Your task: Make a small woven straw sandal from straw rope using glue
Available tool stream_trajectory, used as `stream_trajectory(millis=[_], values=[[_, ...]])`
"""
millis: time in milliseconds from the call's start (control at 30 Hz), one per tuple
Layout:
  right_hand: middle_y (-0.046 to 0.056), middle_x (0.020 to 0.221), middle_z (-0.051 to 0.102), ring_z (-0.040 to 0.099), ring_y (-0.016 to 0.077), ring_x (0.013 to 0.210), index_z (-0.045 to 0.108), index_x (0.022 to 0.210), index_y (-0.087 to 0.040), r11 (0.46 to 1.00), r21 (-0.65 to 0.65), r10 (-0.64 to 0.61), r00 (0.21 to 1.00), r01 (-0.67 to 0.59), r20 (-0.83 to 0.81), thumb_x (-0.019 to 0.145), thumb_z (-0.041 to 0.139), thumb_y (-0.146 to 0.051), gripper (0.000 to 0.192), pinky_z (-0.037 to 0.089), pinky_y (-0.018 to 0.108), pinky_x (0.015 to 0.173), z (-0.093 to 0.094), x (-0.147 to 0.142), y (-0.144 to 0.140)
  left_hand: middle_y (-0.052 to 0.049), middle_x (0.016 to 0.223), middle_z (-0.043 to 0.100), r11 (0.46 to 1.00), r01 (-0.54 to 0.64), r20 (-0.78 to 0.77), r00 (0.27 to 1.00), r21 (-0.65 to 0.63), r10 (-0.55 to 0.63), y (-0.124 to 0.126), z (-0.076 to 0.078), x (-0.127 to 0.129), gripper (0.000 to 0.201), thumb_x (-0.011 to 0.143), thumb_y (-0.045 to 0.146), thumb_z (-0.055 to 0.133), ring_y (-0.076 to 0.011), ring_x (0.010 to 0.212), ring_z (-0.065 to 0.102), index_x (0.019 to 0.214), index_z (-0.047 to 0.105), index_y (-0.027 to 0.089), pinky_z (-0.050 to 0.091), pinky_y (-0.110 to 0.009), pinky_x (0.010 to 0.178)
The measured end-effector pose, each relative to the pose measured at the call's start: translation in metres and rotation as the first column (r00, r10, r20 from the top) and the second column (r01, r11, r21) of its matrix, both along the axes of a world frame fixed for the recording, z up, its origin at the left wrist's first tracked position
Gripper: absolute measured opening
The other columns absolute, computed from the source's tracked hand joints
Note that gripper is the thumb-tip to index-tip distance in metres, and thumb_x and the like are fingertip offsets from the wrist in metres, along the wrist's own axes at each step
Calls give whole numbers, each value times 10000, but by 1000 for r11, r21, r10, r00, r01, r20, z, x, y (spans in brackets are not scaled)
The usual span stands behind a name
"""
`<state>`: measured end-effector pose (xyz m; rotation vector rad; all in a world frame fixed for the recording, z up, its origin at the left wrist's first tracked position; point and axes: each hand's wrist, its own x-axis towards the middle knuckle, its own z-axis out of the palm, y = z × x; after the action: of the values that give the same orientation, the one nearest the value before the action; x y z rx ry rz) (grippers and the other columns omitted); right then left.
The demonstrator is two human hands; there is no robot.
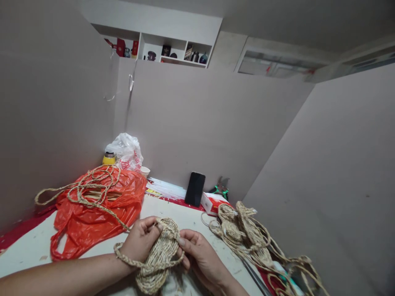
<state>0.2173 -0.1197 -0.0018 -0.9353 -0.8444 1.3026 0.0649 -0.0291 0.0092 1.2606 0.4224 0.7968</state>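
Observation:
My left hand (140,240) and my right hand (197,253) both grip a coiled oval piece of braided straw rope (159,259) just above the white table top (33,246). The left fingers curl over the coil's top edge. The right thumb presses on its right side. A loose braid loops under my left wrist and runs left to a tangle of straw rope (92,185) lying on an orange plastic bag (101,209).
A heap of finished straw pieces (243,232) lies to the right. A black phone (195,189) leans on the back wall beside a red and white box (212,202) and pliers (220,187). A white bag (126,151), yellow jar (109,158) and paper cup (145,170) stand at the back left.

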Motion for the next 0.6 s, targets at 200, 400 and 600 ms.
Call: stream_trajectory(millis=[200,400,600], values=[[-17,489,587,406,22,318,626,684,-108,1000,5,22,999,-21,-38,730,749,-315,246,286,143,371,0,-3,-1,48,592,551,994,-86,4,996,71,86,-5,-2,-4,473,751,365,651,-65,492,443,1174,582,168,370,-164,487],[-31,476,574,406,27,319,629,690,-122,1000,-5,11,999,-11,-52,708,766,-340,258,317,149,374,0,-5,-3,-74,958,696,966,-137,16,990,218,137,-4,-1,-7,274,777,304,617,-153,802,624,1002,697,171,489,-223,713],[-22,519,611,473,55,358,647,737,-139,998,-28,-62,997,61,-38,658,800,-360,280,379,155,361,-2,-6,-4,-67,938,715,960,-177,51,984,218,170,-8,4,-9,248,763,288,628,-168,823,645,970,710,178,503,-232,738]])
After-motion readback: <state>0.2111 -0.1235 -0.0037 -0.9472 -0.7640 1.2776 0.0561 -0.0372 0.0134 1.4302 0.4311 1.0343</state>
